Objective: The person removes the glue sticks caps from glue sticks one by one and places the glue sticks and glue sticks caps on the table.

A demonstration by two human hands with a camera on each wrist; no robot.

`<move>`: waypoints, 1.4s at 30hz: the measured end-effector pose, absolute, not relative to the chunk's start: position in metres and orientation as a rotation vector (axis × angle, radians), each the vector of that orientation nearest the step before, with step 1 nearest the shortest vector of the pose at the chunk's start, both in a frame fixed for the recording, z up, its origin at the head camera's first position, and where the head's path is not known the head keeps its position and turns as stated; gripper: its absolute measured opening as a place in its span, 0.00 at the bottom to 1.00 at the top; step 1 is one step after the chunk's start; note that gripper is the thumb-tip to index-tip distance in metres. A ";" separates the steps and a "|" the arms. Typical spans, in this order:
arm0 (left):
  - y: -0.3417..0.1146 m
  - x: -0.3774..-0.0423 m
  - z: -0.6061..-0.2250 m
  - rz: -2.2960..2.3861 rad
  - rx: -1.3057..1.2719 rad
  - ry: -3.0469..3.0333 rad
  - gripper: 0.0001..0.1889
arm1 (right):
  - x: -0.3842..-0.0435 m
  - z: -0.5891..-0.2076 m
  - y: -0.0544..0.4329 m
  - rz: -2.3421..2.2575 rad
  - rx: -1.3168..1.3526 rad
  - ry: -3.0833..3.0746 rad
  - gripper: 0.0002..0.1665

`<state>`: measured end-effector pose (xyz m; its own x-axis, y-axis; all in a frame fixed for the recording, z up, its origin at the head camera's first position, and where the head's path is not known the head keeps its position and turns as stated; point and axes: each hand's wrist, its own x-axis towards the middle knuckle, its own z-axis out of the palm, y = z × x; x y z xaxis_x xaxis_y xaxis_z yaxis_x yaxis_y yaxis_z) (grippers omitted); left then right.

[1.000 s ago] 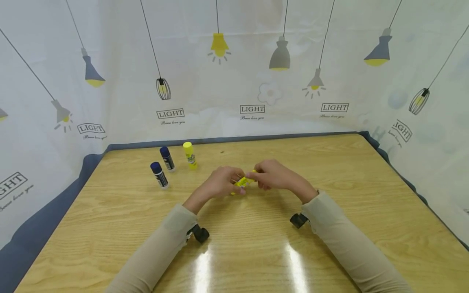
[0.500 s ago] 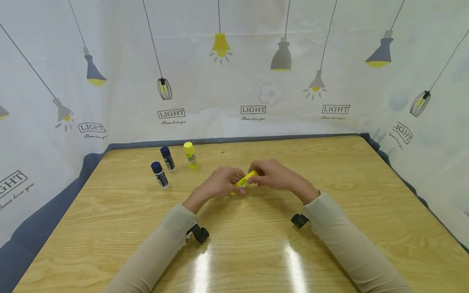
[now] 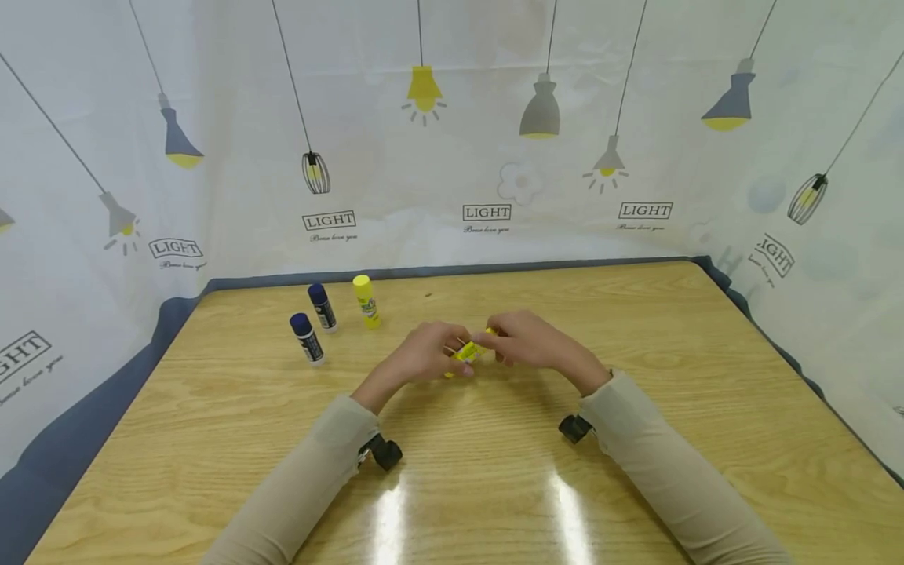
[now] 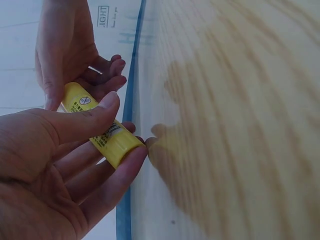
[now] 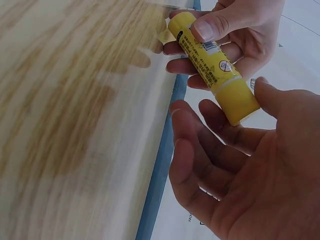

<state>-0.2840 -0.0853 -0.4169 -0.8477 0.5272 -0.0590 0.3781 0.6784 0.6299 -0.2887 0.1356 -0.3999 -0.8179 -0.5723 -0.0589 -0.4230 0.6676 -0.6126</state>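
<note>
Left hand (image 3: 424, 351): I observe it gripping a yellow stick (image 5: 212, 62).
Right hand (image 3: 533, 338): pinching its cap (image 5: 235, 102).
Worktop (image 3: 473, 463), far left: second yellow stick (image 3: 367, 303), upright.

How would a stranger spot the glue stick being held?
Find the wooden table, then the left hand and right hand close together over it. Between them is a yellow glue stick; unlike the standing yellow glue stick and two navy-capped glue sticks, it is held aslant.
</note>
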 end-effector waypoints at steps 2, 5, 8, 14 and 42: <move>-0.085 -0.284 -0.417 0.913 0.732 2.661 0.25 | -0.287 -0.399 0.135 -0.880 -0.759 2.641 0.28; -0.085 -0.284 -0.418 0.902 0.727 2.668 0.27 | -0.286 -0.399 0.135 -0.881 -0.727 2.630 0.30; -0.085 -0.283 -0.418 0.898 0.722 2.672 0.27 | -0.286 -0.399 0.135 -0.882 -0.730 2.608 0.29; -0.085 -0.283 -0.416 0.936 0.715 2.635 0.23 | -0.285 -0.398 0.134 -0.892 -0.751 2.588 0.24; -0.085 -0.284 -0.416 0.919 0.684 2.625 0.24 | -0.281 -0.392 0.134 -0.808 -0.725 2.653 0.27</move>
<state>-0.2837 -0.0853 -0.4157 -0.8501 0.5169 -0.1005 0.3413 0.6863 0.6423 -0.2815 0.1338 -0.3923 -0.8371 -0.5356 -0.1112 -0.3826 0.7186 -0.5808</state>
